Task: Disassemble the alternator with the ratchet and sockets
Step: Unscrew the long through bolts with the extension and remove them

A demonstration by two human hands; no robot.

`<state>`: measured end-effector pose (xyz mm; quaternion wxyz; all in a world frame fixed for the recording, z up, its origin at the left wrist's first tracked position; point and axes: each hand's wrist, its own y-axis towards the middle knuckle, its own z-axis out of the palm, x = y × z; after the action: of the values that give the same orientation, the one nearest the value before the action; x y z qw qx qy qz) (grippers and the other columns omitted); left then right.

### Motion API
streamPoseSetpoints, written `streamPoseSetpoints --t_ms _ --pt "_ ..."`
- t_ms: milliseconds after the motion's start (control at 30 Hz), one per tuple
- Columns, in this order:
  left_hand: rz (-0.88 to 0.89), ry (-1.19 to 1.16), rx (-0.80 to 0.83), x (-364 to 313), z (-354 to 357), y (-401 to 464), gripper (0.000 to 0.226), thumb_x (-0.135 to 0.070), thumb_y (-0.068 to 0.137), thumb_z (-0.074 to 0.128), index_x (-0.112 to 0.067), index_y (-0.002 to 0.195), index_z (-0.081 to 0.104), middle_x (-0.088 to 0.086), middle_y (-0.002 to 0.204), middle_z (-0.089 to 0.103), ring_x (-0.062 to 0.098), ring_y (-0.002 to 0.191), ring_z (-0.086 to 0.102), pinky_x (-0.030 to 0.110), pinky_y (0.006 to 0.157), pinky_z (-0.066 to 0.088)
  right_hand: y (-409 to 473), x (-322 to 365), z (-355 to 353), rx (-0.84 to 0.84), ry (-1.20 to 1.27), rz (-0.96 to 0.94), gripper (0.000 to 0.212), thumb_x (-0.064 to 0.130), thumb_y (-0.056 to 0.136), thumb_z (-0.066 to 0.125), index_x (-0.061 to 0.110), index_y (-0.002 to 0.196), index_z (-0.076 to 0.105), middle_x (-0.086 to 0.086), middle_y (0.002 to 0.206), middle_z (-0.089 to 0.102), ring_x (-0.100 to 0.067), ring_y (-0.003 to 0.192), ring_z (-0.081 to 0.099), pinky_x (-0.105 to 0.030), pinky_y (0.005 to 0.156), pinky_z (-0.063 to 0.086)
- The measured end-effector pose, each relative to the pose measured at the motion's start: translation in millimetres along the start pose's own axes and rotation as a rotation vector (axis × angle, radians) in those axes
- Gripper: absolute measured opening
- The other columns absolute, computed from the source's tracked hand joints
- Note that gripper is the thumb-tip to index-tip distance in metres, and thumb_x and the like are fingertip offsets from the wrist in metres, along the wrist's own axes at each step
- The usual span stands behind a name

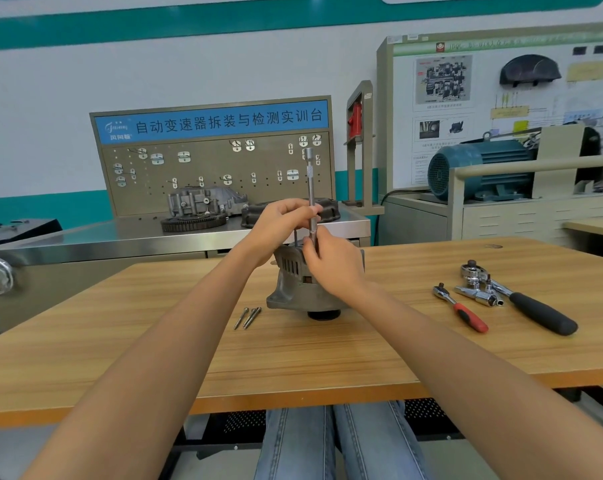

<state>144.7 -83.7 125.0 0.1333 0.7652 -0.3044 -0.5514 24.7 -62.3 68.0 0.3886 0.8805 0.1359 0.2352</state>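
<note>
Denim-clad knees [331,441] are seen nearest, under the wooden table [154,341]. At the table's middle, a grey cast alternator [293,289] is stood on its dark pulley, slotted vents facing left. An upright extension bar [311,188] is pinched by the left hand [282,216], while its lower part is gripped by the curled fingers of the right hand [331,261]. Loose bolts [248,317] lie just left of it; two ratchets [521,303] lie well right.

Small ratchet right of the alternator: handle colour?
Red with black, on the small ratchet; head view, the only one.
</note>
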Motion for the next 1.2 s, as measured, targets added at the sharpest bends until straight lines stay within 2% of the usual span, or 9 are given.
streamPoseSetpoints --t_ms 100,200,500,600,767,867,967,1033,1200 --pt "0.005 0.019 -0.002 0.5 -1.1 -0.9 0.012 -0.024 0.091 0.063 -0.023 0.085 0.073 -0.001 0.091 0.072 0.007 0.09 0.065 0.021 0.088 0.048 -0.6 0.6 -0.3 -0.002 0.013 0.003 0.023 0.03 0.1 0.038 0.012 0.097 0.051 0.003 0.068 0.053 -0.016 0.065 0.055 -0.029 0.055 0.039" --pt "-0.002 0.012 -0.025 2.2 -0.1 0.7 0.013 -0.024 0.088 0.067 -0.022 0.075 0.067 -0.014 0.071 0.067 -0.002 0.073 0.063 0.02 0.081 0.048 -0.7 1.4 -1.5 0.012 0.034 -0.001 0.02 0.029 0.098 0.04 0.012 0.096 0.052 0.002 0.069 0.055 -0.017 0.066 0.056 -0.031 0.059 0.044" --pt "0.008 0.051 -0.093 4.3 5.4 2.9 0.024 -0.025 0.085 0.071 -0.019 0.069 0.054 -0.008 0.063 0.052 -0.007 0.049 0.048 0.006 0.052 0.04 -1.7 0.9 -0.8 0.006 0.043 -0.002 0.018 0.032 0.098 0.041 0.018 0.089 0.046 0.006 0.068 0.051 -0.013 0.065 0.054 -0.028 0.058 0.043" --pt "0.011 0.052 -0.078 3.4 4.9 1.5 0.022 -0.028 0.088 0.068 -0.019 0.071 0.057 -0.014 0.059 0.055 -0.008 0.053 0.051 0.006 0.057 0.041 -1.5 1.0 -0.4 -0.011 0.038 -0.006 0.027 0.035 0.101 0.036 0.013 0.096 0.052 0.003 0.072 0.055 -0.013 0.066 0.055 -0.027 0.057 0.042" --pt "-0.006 0.014 -0.009 -0.9 1.6 0.2 0.02 -0.02 0.096 0.052 -0.024 0.088 0.07 -0.007 0.085 0.069 -0.002 0.078 0.064 0.019 0.087 0.047 -0.2 0.9 -1.8 -0.002 0.028 -0.009 0.027 0.031 0.101 0.035 0.012 0.099 0.053 0.004 0.07 0.054 -0.015 0.067 0.057 -0.03 0.06 0.046" --pt "0.005 -0.009 -0.003 -1.6 1.1 -0.9 0.021 -0.017 0.094 0.054 -0.025 0.089 0.072 -0.009 0.085 0.071 -0.004 0.079 0.065 0.011 0.08 0.047 -0.2 1.7 -0.8 -0.008 0.033 0.005 0.024 0.031 0.101 0.036 0.014 0.095 0.052 0.007 0.066 0.05 -0.014 0.065 0.054 -0.03 0.059 0.045" --pt "0.01 -0.005 -0.013 0.0 0.2 -1.0 0.012 -0.021 0.092 0.061 -0.023 0.086 0.072 -0.006 0.086 0.07 0.0 0.081 0.065 0.014 0.08 0.049 0.0 2.4 -0.4 -0.006 0.049 0.034 0.021 0.031 0.1 0.038 0.016 0.089 0.048 0.008 0.063 0.047 -0.014 0.064 0.053 -0.03 0.057 0.041" --pt "0.006 -0.007 -0.038 1.2 0.9 -0.2 0.01 -0.023 0.09 0.065 -0.019 0.081 0.068 -0.005 0.081 0.067 0.002 0.078 0.064 0.017 0.081 0.049 0.2 2.6 -0.7 0.003 0.05 0.038 0.021 0.032 0.1 0.039 0.015 0.091 0.049 0.006 0.066 0.05 -0.015 0.065 0.054 -0.03 0.059 0.043" --pt "0.008 0.007 -0.072 2.9 4.5 0.7 0.016 -0.025 0.088 0.068 -0.019 0.076 0.06 -0.009 0.071 0.061 -0.001 0.069 0.059 0.009 0.067 0.046 -0.6 1.7 0.6 -0.008 -0.002 0.021 0.025 0.032 0.1 0.039 0.011 0.1 0.053 0.003 0.073 0.052 -0.014 0.067 0.053 -0.027 0.058 0.041"
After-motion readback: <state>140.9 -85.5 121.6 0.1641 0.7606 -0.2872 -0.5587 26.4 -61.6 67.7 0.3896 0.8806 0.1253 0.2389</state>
